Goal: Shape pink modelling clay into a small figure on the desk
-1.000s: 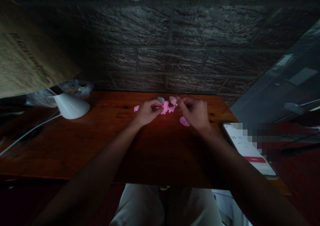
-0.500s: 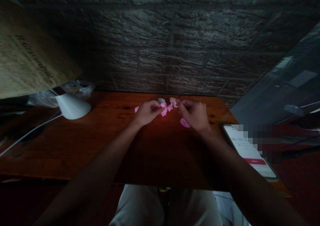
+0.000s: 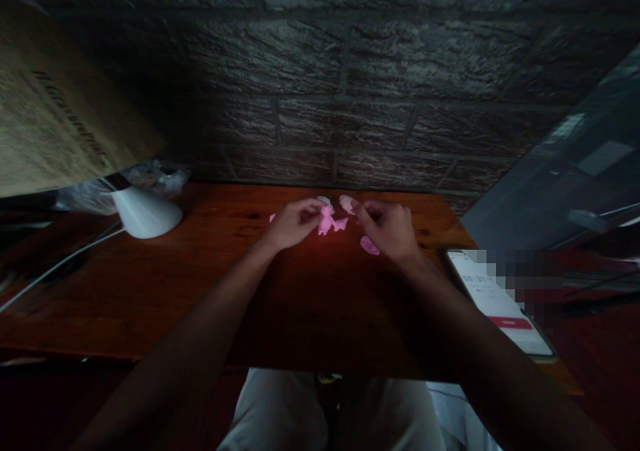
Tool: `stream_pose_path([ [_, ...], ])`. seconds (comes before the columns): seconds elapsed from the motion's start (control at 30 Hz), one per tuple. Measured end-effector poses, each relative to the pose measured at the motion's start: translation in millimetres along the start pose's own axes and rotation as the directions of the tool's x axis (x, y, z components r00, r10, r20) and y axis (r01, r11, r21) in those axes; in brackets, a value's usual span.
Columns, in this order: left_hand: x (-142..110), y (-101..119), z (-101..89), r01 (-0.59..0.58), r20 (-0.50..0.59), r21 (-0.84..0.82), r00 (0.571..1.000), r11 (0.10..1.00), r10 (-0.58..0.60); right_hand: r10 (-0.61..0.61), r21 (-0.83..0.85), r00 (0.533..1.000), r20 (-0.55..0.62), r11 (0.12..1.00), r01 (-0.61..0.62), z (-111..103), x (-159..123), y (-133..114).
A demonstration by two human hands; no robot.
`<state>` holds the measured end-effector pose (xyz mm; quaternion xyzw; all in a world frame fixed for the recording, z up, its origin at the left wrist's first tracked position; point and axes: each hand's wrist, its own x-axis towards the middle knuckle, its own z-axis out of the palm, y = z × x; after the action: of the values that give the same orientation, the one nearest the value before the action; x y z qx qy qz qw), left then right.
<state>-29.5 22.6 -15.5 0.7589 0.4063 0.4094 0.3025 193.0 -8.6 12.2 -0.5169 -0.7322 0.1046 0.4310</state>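
My left hand (image 3: 296, 223) is closed, thumb and fingers pinching a small pink figure (image 3: 325, 220) just above the table. From its right side a pointed, tail-like pink part (image 3: 341, 224) sticks out. My right hand (image 3: 391, 228) is also closed, with a pale pink piece (image 3: 346, 204) at its fingertips. Below that hand a round, flat pink piece (image 3: 370, 244) lies on the wood. Behind the figure sits a pale grey piece (image 3: 326, 202), partly covered. Another bit of pink (image 3: 273, 218) shows at the left hand's outer edge, mostly hidden.
The wooden table (image 3: 200, 284) ends at a brick wall (image 3: 310, 124). To the left stand a white lamp base (image 3: 146, 212) with its cord and a shade of printed brown paper (image 3: 60, 104), with clear plastic (image 3: 167, 176) behind. A lit phone (image 3: 505, 304) lies at the right edge.
The pink figure has turned a little in my left hand, and its tail-like part sits lower, farther from the pale pink piece. My right hand has barely moved.
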Motion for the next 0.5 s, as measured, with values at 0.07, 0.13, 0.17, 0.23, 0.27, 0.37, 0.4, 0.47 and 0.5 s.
stream_pose_path([
  [0.07,0,2,0.4,0.002,0.000,-0.009,1.000,1.000,-0.002,-0.009,-0.022,0.998,0.057,1.000,0.010,1,0,4],
  [0.13,-1,3,1.6,0.025,-0.001,-0.038,1.000,0.999,-0.025,-0.003,-0.043,0.993,0.118,0.999,0.008,3,1,8],
  [0.17,-1,4,2.2,0.034,-0.004,-0.060,0.999,0.998,-0.034,0.005,-0.048,0.989,0.147,0.999,0.002,4,1,9],
  [0.23,-1,3,3.2,0.039,-0.014,-0.102,0.999,0.994,-0.041,0.023,-0.044,0.982,0.188,0.999,-0.014,6,1,12],
  [0.27,-1,3,3.5,0.037,-0.022,-0.117,0.999,0.992,-0.040,0.028,-0.039,0.980,0.195,0.999,-0.020,7,0,12],
  [0.37,0,1,3.2,0.041,-0.041,-0.145,0.998,0.989,-0.047,0.056,-0.022,0.984,0.168,0.998,-0.053,7,0,12],
  [0.4,1,1,2.7,0.048,-0.045,-0.161,0.997,0.986,-0.056,0.077,-0.007,0.985,0.155,0.997,-0.077,7,0,11],
  [0.47,1,3,0.9,0.084,-0.055,-0.221,0.994,0.972,-0.098,0.133,0.049,0.984,0.117,0.989,-0.139,6,1,10],
  [0.5,1,5,-0.3,0.114,-0.054,-0.266,0.990,0.957,-0.133,0.158,0.087,0.984,0.087,0.982,-0.166,5,2,10],
])
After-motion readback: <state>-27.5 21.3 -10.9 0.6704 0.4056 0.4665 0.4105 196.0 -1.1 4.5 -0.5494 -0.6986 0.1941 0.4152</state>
